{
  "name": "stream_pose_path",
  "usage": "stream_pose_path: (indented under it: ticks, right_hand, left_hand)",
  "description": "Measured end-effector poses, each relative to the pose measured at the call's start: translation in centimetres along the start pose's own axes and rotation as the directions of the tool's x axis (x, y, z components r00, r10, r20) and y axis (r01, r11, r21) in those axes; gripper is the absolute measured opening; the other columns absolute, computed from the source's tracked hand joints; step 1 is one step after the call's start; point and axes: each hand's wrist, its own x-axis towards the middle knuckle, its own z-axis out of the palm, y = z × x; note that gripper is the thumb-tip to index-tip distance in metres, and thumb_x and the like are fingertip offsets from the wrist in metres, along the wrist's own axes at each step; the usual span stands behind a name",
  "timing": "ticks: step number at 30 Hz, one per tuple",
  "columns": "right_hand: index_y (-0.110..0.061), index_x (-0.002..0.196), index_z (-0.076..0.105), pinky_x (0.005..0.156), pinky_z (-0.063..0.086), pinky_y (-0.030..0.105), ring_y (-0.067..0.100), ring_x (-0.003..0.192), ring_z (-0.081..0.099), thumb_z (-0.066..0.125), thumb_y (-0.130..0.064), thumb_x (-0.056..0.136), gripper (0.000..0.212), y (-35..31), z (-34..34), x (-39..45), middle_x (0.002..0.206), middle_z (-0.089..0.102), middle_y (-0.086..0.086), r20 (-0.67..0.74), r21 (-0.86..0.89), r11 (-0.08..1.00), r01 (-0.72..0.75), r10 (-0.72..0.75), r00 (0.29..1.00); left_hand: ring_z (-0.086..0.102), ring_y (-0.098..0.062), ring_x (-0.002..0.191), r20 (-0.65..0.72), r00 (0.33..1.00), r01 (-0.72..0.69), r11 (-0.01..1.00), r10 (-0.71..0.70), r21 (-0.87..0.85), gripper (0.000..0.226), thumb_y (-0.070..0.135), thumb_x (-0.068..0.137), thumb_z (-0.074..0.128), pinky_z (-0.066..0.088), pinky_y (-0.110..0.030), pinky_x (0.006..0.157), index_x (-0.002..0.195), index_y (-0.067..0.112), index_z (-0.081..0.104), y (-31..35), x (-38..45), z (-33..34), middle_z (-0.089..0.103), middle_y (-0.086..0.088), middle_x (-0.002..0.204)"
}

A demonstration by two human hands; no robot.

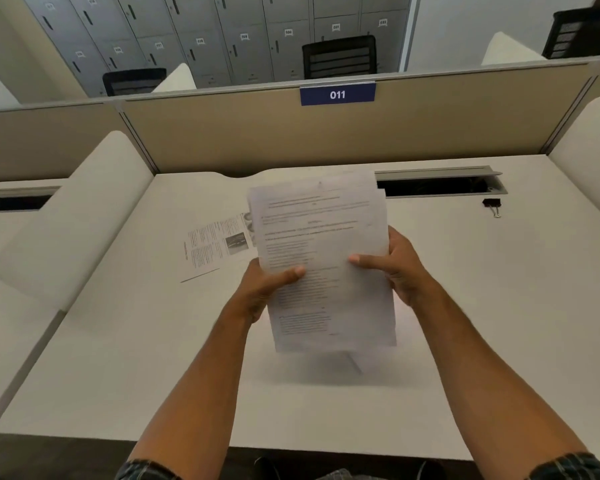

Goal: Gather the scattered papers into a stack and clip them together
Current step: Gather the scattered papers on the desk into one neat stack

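In the head view, both hands hold the stack of papers (323, 258) above the middle of the desk (118, 341). The left hand (267, 289) grips its left edge, thumb on top. The right hand (395, 265) grips the right edge in the same way. The sheets stand tilted and their lower edge looks blurred; I judge the person is squaring the stack, perhaps by tapping it on the desk.

One printed sheet (219, 244) lies flat on the desk at about 10 o'clock from the stack, partly hidden behind it. So the gathering is not finished. The next move, I think, is to free one hand and add this sheet, then to align the edges.

The black binder clip (492, 205) lies well apart at about 2 o'clock, beside the cable slot (440, 183). Reaching it needs a free hand.

The blue label (337, 94) on the partition (257, 133) reads "011". The lockers (222, 36) carry small number tags, too blurred to read surely. The text on the papers is not readable.
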Motion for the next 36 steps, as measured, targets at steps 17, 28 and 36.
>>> stream_pose_path:
  ticks: [17, 28, 36]
  right_hand:
    - [-0.031, 0.095, 0.085, 0.082, 0.065, 0.041, 0.020, 0.098, 0.078, 0.096, -0.025, 0.058, 0.038, 5.2, -1.9, -0.7, 0.104, 0.082, 0.002, -0.043, -0.080, 0.997, 0.010, -0.014, 0.999]
    - [-0.012, 0.108, 0.079, 0.070, 0.066, 0.043, 0.034, 0.090, 0.080, 0.098, -0.018, 0.057, 0.055, 7.1, -3.6, 1.6, 0.106, 0.082, 0.009, -0.275, 0.095, 0.980, -0.174, 0.193, 0.942]
    - [-0.008, 0.119, 0.075, 0.077, 0.066, 0.050, 0.038, 0.096, 0.079, 0.097, -0.013, 0.062, 0.062, 7.9, -5.5, 1.7, 0.111, 0.081, 0.013, -0.298, 0.113, 0.977, -0.179, 0.205, 0.932]
  left_hand:
    - [0.073, -0.018, 0.111, -0.016, 0.999, 0.054, 0.992, -0.052, 0.112, 0.044, 0.026, 0.075, 0.092, 0.063, -0.044, 0.093, 0.117, 0.024, 0.076, -2.6, 0.9, 2.1, 0.077, -0.002, 0.118]
    - [0.029, -0.032, 0.154, -0.363, 0.929, 0.361, 0.375, -0.066, 0.854, 0.073, 0.029, 0.094, 0.066, 0.034, -0.052, 0.119, 0.158, 0.012, 0.035, -6.9, 8.0, -7.2, 0.028, -0.011, 0.168]
    - [0.049, -0.042, 0.129, -0.386, 0.915, 0.399, 0.110, -0.120, 0.911, 0.048, 0.034, 0.099, 0.053, 0.044, -0.053, 0.105, 0.138, 0.005, 0.053, -7.9, 11.5, -7.9, 0.049, -0.019, 0.141]
